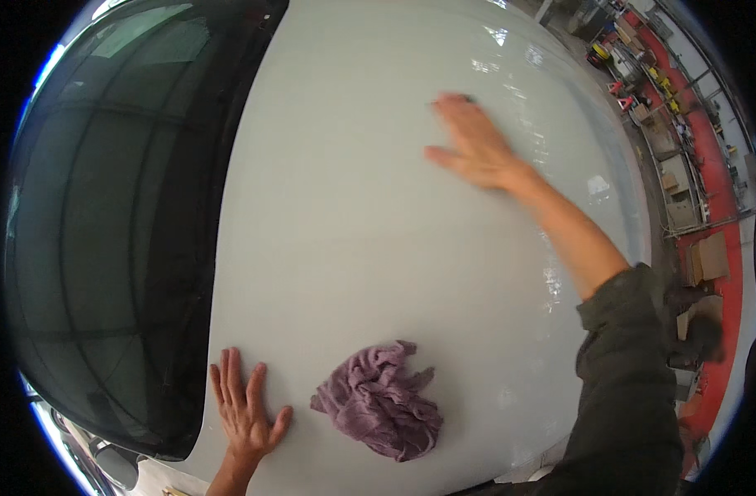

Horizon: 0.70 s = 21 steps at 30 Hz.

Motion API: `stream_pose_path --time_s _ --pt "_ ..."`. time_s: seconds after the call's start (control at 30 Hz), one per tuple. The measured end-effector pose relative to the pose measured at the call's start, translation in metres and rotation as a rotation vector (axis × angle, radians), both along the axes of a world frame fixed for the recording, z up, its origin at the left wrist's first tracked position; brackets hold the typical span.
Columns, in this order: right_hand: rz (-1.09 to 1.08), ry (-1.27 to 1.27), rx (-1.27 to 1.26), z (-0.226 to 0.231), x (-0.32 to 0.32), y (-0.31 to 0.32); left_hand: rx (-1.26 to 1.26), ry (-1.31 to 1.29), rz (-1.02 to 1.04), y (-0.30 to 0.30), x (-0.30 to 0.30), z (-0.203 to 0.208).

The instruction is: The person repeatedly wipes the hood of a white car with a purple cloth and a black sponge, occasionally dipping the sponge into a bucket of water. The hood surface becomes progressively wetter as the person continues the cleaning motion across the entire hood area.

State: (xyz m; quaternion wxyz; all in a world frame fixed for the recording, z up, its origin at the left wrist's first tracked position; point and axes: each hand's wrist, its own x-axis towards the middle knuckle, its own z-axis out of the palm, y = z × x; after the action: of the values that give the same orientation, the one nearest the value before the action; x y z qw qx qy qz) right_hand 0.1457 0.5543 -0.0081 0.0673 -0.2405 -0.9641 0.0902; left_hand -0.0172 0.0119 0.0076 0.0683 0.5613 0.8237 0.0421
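Left hand (245,417) lies on the hood (345,248), fingers spread, empty. Right hand (475,155), blurred, is open, empty, over the hood; contact cannot be confirmed. Cloth (382,401) lies crumpled beside left hand.

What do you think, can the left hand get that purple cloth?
Probably yes: the left hand is spread flat on the pale car hood, the crumpled purple cloth lies just to its right, and nothing shows between them.
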Motion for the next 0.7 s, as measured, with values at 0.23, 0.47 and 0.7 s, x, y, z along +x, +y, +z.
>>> stream_pose_path --time_s 0.23,0.47,0.7 --pt "0.326 0.063 -0.045 -0.002 -0.226 -0.113 0.046 -0.041 0.0 0.012 0.002 -0.007" --pt "0.221 0.064 -0.064 -0.011 -0.146 -0.03 0.026 0.025 -0.005 -0.005 -0.005 -0.006" --pt "-0.614 0.014 -0.068 -0.005 0.17 0.143 -0.005 0.032 -0.008 -0.001 -0.006 -0.017"
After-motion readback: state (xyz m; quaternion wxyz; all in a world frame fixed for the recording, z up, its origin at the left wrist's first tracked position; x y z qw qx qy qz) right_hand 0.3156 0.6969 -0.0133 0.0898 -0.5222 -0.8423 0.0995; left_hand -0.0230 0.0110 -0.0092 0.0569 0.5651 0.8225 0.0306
